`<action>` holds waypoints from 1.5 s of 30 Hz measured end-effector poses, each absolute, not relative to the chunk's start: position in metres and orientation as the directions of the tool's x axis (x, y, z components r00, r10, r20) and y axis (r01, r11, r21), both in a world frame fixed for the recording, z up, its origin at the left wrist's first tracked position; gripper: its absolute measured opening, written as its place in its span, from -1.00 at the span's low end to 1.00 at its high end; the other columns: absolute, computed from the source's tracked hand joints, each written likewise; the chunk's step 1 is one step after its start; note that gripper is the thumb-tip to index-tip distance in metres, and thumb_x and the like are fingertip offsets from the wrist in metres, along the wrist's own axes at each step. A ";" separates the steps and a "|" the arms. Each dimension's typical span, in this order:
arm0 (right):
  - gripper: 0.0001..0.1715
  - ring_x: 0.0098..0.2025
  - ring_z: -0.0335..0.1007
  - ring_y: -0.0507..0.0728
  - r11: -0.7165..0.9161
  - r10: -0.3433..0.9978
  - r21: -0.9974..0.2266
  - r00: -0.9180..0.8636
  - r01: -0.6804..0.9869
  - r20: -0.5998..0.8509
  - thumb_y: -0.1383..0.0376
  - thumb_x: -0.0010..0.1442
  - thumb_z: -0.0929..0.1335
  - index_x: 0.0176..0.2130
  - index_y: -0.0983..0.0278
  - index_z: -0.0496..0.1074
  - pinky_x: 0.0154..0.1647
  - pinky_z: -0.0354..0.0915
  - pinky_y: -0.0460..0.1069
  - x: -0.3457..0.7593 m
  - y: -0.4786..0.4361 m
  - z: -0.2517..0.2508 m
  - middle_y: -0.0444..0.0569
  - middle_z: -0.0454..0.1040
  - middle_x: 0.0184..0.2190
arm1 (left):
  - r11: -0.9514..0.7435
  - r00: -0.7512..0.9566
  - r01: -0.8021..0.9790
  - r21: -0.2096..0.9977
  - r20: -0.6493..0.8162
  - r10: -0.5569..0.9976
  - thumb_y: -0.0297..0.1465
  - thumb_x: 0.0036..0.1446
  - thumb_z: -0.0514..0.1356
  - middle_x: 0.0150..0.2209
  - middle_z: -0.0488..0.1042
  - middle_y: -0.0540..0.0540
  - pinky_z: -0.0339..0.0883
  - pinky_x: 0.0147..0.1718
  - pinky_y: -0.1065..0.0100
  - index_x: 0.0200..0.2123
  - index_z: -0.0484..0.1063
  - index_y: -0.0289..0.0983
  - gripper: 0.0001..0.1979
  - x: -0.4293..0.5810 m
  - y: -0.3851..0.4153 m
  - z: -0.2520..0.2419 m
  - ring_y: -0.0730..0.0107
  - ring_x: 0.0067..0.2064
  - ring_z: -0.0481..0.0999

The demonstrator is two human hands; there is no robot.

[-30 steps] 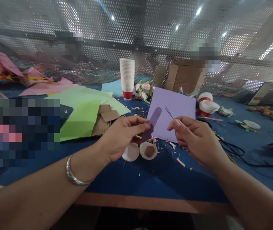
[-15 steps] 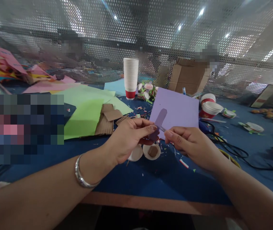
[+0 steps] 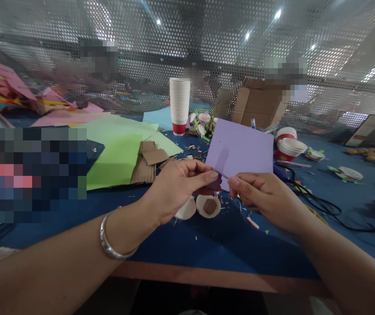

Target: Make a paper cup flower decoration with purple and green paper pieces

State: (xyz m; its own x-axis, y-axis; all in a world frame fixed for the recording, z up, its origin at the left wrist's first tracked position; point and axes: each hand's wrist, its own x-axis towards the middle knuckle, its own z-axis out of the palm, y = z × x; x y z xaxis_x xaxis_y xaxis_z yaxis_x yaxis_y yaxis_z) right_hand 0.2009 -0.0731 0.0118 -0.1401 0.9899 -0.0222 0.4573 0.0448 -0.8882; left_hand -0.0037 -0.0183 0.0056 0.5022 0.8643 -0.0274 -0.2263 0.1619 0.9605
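My left hand [image 3: 177, 186] pinches a small purple paper strip [image 3: 221, 158] between thumb and fingers; the strip stands up in front of a purple sheet [image 3: 243, 146] and blends into it. My right hand [image 3: 263, 197] is pinched on a thin needle or wire whose tip meets the strip near my left fingertips. Both hands hover above two small paper cup halves [image 3: 203, 206] on the blue table [image 3: 187, 245]. A silver bangle sits on my left wrist.
Green paper sheets [image 3: 118, 148] and torn cardboard [image 3: 148, 162] lie to the left. A stack of white cups [image 3: 179, 105] stands behind, with cut cup pieces and red-rimmed cups [image 3: 288, 146] to the right. Black cable [image 3: 322, 205] trails right. A perforated metal screen backs the table.
My right hand has moved left until the needle tip meets the purple strip. The strip now looks blurred. The view shifted slightly.
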 end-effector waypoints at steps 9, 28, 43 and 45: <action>-0.37 -0.63 -0.17 -0.08 0.015 0.987 -0.897 -0.149 0.442 -0.057 -0.22 0.27 0.32 -0.44 0.26 0.40 -0.67 -0.17 -0.14 0.201 -0.075 0.013 -0.31 -0.03 -0.67 | 0.196 0.532 -0.186 0.963 -0.069 0.844 -0.48 0.09 0.42 -0.44 0.63 -0.01 0.50 -0.34 0.53 -0.34 0.57 -0.38 -0.89 -0.008 -0.017 0.012 0.56 -0.40 0.61; -0.37 -0.65 -0.13 -0.08 -0.005 0.982 -0.896 -0.167 0.444 -0.089 -0.22 0.25 0.34 -0.47 0.25 0.37 -0.67 -0.15 -0.12 0.199 -0.077 0.016 -0.31 0.01 -0.68 | -0.218 0.581 -0.060 0.974 0.212 0.786 -0.42 0.14 0.37 -0.08 0.50 -0.07 0.59 -0.32 0.32 0.16 0.20 -0.05 -0.41 -0.016 -0.020 0.020 0.41 -0.36 0.62; -0.44 -0.67 -0.08 -0.08 0.009 0.980 -0.878 -0.181 0.478 -0.088 -0.14 0.24 0.38 -0.49 0.25 0.37 -0.67 -0.13 -0.11 0.198 -0.078 0.018 -0.30 0.04 -0.67 | -0.295 0.618 0.103 0.950 0.171 0.767 -0.43 0.19 0.29 -0.37 0.57 -0.02 0.50 -0.32 0.37 0.15 0.48 -0.24 -0.57 -0.015 -0.022 0.023 0.37 -0.37 0.60; -0.44 -0.68 -0.09 -0.08 0.002 0.979 -0.882 -0.181 0.471 -0.094 -0.13 0.25 0.38 -0.49 0.24 0.35 -0.68 -0.14 -0.11 0.198 -0.078 0.017 -0.30 0.04 -0.68 | -0.313 0.623 0.113 0.943 0.178 0.762 -0.42 0.19 0.29 -0.42 0.57 -0.01 0.48 -0.32 0.37 0.18 0.47 -0.25 -0.53 -0.015 -0.023 0.024 0.35 -0.37 0.61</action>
State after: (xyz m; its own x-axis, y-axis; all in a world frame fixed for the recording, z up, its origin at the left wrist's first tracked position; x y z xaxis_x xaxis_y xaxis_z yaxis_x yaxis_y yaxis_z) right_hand 0.1982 -0.0785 0.0174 -0.1807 0.9790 -0.0940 0.4709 0.0022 -0.8822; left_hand -0.0155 -0.0227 0.0235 0.6232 0.7616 0.1780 0.1133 -0.3130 0.9430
